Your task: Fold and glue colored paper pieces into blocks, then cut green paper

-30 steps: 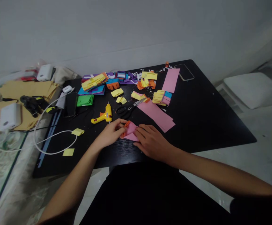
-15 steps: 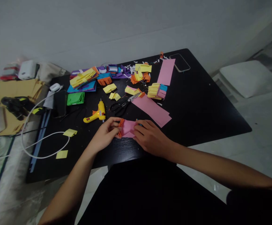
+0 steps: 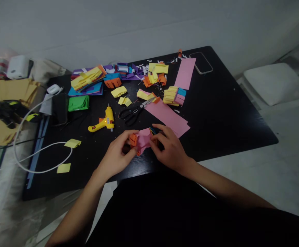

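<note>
Between my hands, above the near edge of the black table, is a folded pink paper piece [image 3: 144, 139] with orange folded paper [image 3: 134, 140] at its left end and a dark blue-and-yellow edge at its right end. My left hand [image 3: 119, 149] is closed on the orange end, thumb in front and fingers behind. My right hand [image 3: 170, 149] pinches the right end between thumb and fingers. Just beyond lie black-handled scissors [image 3: 134, 113], pink paper sheets [image 3: 168, 118] and a yellow glue gun [image 3: 104, 120].
Stacks of coloured folded paper [image 3: 87, 80] and white scraps lie along the back of the table [image 3: 229, 113]. A phone case [image 3: 201, 63] rests at the back right. A white cable [image 3: 16, 137] loops on the left near yellow paper pieces [image 3: 63, 168]. A white stool [image 3: 271, 82] stands to the right.
Both hands have lifted and tilted the pink paper piece, so its orange end now turns more toward me. The camera view has shifted slightly.
</note>
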The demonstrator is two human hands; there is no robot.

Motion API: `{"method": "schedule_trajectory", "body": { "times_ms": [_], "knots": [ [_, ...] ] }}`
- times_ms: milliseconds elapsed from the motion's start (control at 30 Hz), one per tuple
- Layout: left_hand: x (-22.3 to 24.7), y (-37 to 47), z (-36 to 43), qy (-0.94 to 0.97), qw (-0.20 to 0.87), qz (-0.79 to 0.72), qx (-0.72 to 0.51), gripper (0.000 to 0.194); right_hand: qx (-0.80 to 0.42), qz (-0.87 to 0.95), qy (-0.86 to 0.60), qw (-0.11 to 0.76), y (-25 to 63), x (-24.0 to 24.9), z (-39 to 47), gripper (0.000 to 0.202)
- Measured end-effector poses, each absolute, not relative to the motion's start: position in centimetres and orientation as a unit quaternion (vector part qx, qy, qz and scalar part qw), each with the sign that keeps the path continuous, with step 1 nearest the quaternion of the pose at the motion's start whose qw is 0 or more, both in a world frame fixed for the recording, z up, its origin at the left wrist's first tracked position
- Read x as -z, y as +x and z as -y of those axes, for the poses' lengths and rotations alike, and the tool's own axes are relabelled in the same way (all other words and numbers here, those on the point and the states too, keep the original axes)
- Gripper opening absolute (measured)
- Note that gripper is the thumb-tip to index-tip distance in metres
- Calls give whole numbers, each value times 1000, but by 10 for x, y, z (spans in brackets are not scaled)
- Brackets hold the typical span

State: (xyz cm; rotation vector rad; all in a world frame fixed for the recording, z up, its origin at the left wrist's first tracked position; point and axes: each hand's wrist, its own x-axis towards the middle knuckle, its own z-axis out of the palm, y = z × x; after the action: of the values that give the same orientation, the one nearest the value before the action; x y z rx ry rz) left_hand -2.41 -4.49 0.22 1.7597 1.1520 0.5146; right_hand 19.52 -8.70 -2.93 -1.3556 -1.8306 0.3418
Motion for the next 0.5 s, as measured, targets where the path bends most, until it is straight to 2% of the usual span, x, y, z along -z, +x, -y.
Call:
{"method": "schedule_trajectory", "body": {
  "times_ms": [67,233,500],
  "knots": [
    [-3,-23,46,721,468,-467,-207,41,-172,699,-552,421,192,31,82,11],
    [-7,-20,48,746,434,-469,-190,39,-256,674,-568,397,191,32,70,44],
    [-16,-11,51,766,392,-478,-177,39,-224,700,-593,331,192,30,62,28]
  ]
}}
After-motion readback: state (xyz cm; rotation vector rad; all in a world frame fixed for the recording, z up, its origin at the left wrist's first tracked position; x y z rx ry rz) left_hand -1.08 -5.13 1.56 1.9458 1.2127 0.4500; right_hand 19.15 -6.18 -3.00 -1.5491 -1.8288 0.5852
